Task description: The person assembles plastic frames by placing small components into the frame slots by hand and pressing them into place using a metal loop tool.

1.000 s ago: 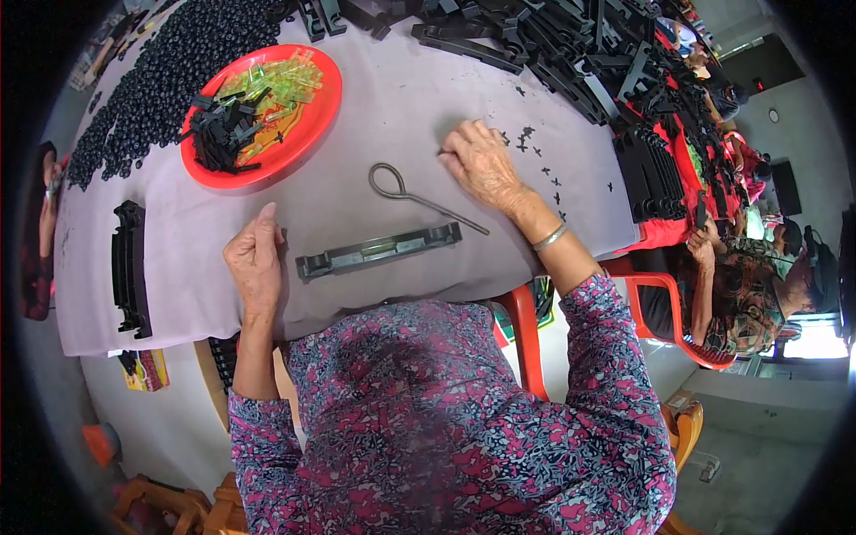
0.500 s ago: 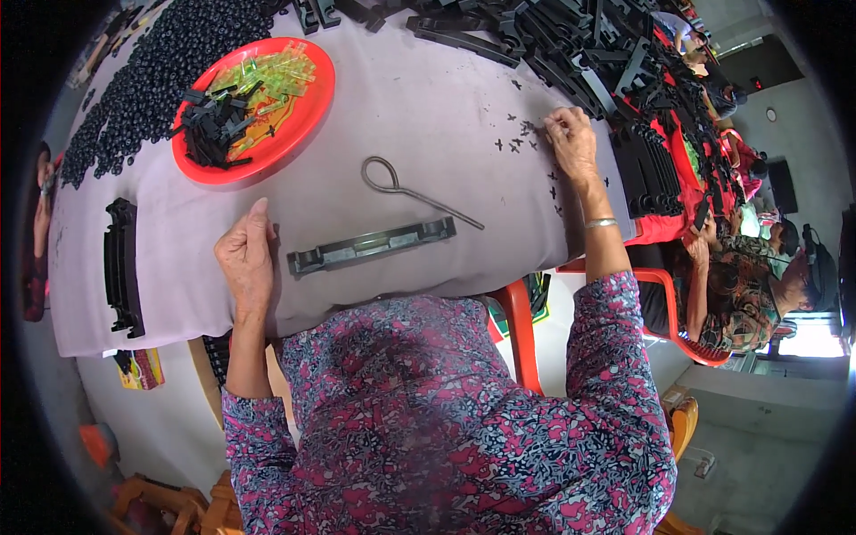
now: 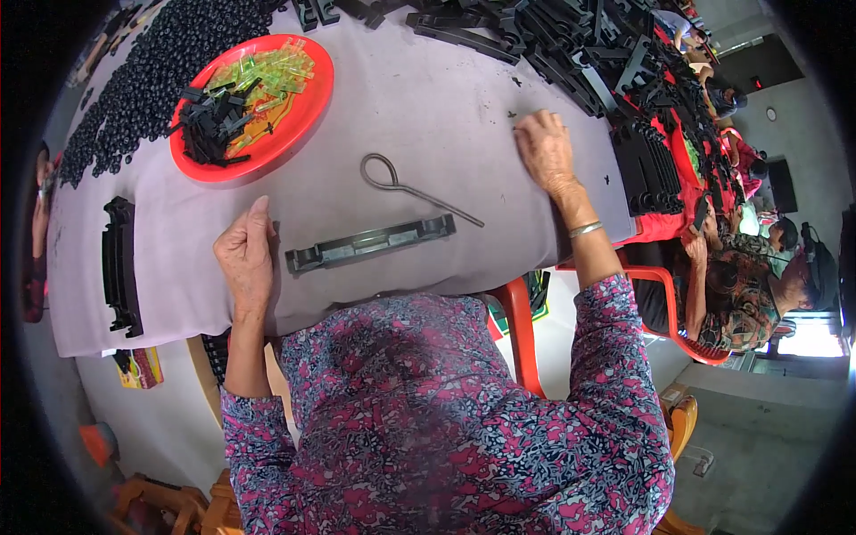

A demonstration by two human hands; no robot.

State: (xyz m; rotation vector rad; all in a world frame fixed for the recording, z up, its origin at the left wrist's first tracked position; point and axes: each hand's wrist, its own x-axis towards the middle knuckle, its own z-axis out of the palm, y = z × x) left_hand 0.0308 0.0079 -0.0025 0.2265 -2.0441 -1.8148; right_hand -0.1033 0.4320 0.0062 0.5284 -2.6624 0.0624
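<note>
My left hand rests on the cloth near the table's front edge, fingers curled in and thumb pointing away from me; nothing shows in it. Palm down, my right hand lies on the cloth at the right, its fingers bent and slightly smeared, their tips partly hidden. A tiny black cross-shaped piece lies beside its fingertips; what is under the palm is hidden. Between the hands sits a long black plastic part with a round hollow at each end. Beyond it lies a metal rod with a looped end.
A red plate holds black strips and clear yellow-green pieces. Black beads are heaped at the far left, long black parts at the far right. Another black part lies left. A co-worker sits at the right beside a red chair.
My right hand has slid left and slightly toward me across the cloth. Most of the scattered tiny cross pieces no longer show around it. My left hand stays put.
</note>
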